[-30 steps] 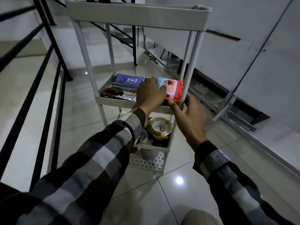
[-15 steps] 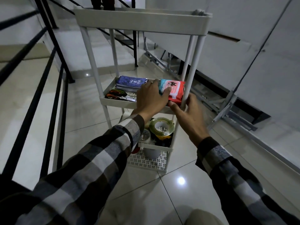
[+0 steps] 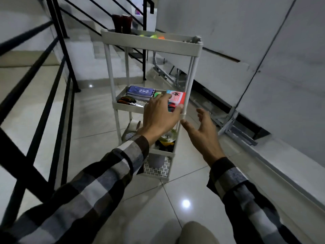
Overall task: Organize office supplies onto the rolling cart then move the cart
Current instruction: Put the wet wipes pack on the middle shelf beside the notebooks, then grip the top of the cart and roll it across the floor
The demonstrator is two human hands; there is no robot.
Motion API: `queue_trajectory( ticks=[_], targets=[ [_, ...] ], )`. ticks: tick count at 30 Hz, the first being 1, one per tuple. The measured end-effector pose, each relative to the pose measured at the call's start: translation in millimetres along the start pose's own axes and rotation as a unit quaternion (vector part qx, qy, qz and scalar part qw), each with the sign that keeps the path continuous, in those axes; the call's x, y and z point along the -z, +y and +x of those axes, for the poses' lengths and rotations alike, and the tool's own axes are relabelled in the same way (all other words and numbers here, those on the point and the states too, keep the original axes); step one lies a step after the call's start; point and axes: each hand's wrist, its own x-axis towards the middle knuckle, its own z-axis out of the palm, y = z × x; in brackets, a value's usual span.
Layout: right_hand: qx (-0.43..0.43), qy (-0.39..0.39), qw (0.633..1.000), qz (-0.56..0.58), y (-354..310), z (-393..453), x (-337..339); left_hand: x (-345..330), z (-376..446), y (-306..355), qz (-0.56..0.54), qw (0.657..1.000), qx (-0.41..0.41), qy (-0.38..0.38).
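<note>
Both hands, left point(image 3: 159, 115) and right point(image 3: 202, 132), spread before white cart point(image 3: 151, 40).

left hand point(image 3: 159, 117) covers part of red pack point(image 3: 177, 98), tape roll point(image 3: 169, 136) half hidden behind wrist, top-shelf items point(image 3: 153, 36) too blurred to identify

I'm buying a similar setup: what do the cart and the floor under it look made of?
Cart: likely matte white plastic trays on thin painted posts, possibly metal; uniform colour, no shine. Floor: glossy pale tile, probably ceramic; grout lines and sharp light reflections.

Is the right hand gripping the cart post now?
No. The right hand is open, fingers spread, beside the cart post, gripping nothing.
</note>
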Motion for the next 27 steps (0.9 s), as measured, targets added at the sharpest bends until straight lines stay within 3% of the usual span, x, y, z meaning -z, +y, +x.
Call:
queue_trajectory(
  ticks=[6,11,15,22,27],
  targets=[
    [0.017,-0.006,0.999,-0.041,-29,-21,59,33,-11,36,-0.064,0.998,0.001,0.009],
    [0.037,-0.030,0.993,-0.107,-87,-7,126,50,-2,68,-0.169,0.974,0.082,0.123],
    [0.084,-0.068,0.980,-0.166,-108,30,164,63,13,82,-0.164,0.959,0.137,0.188],
    [0.103,-0.036,0.988,-0.112,-124,103,130,75,68,93,-0.108,0.976,0.086,0.167],
    [0.080,-0.053,0.993,-0.061,-153,136,101,114,110,96,-0.067,0.979,0.098,0.164]
  ],
)
